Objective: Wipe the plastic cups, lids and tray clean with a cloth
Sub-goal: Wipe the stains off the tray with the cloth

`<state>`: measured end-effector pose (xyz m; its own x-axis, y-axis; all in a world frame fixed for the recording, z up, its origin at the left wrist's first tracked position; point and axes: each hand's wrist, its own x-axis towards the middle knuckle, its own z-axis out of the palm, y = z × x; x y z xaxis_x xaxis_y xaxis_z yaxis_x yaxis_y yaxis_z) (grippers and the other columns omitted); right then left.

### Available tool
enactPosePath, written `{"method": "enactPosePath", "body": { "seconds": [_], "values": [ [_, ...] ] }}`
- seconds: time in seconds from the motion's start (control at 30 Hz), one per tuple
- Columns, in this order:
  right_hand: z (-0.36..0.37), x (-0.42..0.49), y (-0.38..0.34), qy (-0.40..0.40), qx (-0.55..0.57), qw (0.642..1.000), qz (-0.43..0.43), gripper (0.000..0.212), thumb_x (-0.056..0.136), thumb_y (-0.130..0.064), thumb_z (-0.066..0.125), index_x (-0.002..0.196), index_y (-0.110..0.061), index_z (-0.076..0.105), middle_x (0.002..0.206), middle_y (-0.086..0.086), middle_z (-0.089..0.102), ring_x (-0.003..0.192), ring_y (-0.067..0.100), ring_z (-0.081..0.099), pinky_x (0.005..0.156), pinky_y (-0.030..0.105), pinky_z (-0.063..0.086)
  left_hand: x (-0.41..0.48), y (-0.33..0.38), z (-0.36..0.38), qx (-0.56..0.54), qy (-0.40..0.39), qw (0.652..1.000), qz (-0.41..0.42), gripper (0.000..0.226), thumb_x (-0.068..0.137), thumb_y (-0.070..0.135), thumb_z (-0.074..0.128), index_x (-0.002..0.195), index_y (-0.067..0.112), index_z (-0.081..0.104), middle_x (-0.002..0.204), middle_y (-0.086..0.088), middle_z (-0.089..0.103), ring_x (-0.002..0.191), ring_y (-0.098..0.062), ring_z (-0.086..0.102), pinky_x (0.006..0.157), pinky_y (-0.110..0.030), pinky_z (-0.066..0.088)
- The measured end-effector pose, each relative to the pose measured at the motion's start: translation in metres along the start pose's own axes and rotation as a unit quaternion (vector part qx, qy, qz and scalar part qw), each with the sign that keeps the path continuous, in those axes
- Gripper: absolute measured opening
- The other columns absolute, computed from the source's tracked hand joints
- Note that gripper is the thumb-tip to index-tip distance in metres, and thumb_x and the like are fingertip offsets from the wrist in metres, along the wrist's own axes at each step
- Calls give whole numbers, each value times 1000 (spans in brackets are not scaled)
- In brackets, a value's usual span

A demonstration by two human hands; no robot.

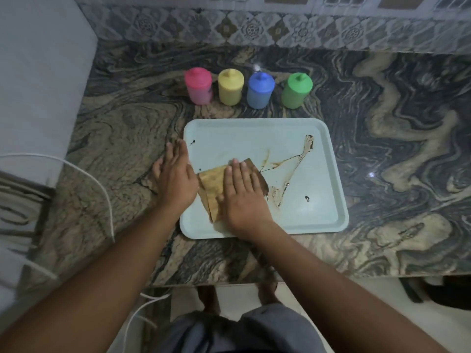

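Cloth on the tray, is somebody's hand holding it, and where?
Not gripped. The right hand presses flat on top of the cloth, fingers straight. The left hand lies flat at the left rim of the tray.

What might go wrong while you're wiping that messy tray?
The cloth under the right hand looks brown in places, so it may spread the brown smears rather than lift them. The left hand only lies flat at the left rim of the tray, so a hard push might slide the tray toward the four lidded cups behind it and knock one over.
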<state>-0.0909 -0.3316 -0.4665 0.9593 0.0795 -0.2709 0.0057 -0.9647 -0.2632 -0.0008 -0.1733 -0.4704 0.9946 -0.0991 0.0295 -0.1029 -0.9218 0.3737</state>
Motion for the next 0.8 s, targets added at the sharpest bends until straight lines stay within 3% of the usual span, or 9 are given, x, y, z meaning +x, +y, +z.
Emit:
{"method": "enactPosePath", "body": {
  "seconds": [0.17, 0.37, 0.5, 0.63, 0.7, 0.8],
  "values": [
    [-6, -36, 64, 48, 6, 994, 94, 79, 100, -51, 1, 161, 0, -4, 169, 18, -13, 157, 33, -16, 126, 47, -12, -1, -3, 2, 18, 2, 1000, 20, 58, 97, 10, 39, 154, 10, 27, 161, -4, 29, 152, -24, 16, 114, -45, 19],
    [-37, 44, 103, 94, 5, 970, 224, 78, 103, -47, 15, 159, 5, 2, 168, 27, -5, 157, 43, -7, 126, 58, -4, 0, -10, 8, 22, 3, 999, 38, 59, 97, 9, 38, 154, 10, 25, 161, -5, 29, 152, -26, 14, 113, -46, 18],
    [-29, 73, 38, 75, 7, 990, 117, 79, 106, -49, 21, 160, 3, -2, 168, 27, -9, 156, 43, -11, 126, 56, -6, -1, -4, 7, 23, 3, 999, 24, 59, 97, 10, 37, 155, 10, 23, 162, -5, 26, 152, -23, 13, 115, -45, 16],
    [-7, -5, 11, 0, 1, 1000, -2, 82, 102, -57, 9, 160, -2, -12, 167, 20, -23, 154, 35, -26, 127, 53, -9, -1, 1, 3, 16, 1, 1000, -1, 58, 99, 13, 35, 154, 5, 20, 162, -10, 25, 152, -20, 13, 116, -45, 16],
    [-7, -39, 38, -12, 5, 1000, 14, 83, 98, -58, 1, 160, -4, -12, 166, 17, -24, 153, 33, -28, 127, 50, -12, 0, 1, 3, 21, -2, 1000, 2, 58, 99, 13, 36, 154, 5, 22, 162, -11, 25, 152, -21, 15, 115, -45, 17],
    [-21, -43, 88, 11, -3, 994, 105, 78, 104, -54, 7, 159, -4, -15, 166, 17, -25, 153, 34, -27, 126, 49, -14, -1, 0, 2, 32, -8, 999, 6, 58, 98, 12, 37, 154, 6, 23, 162, -10, 26, 152, -22, 16, 114, -46, 18]
  ]
}}
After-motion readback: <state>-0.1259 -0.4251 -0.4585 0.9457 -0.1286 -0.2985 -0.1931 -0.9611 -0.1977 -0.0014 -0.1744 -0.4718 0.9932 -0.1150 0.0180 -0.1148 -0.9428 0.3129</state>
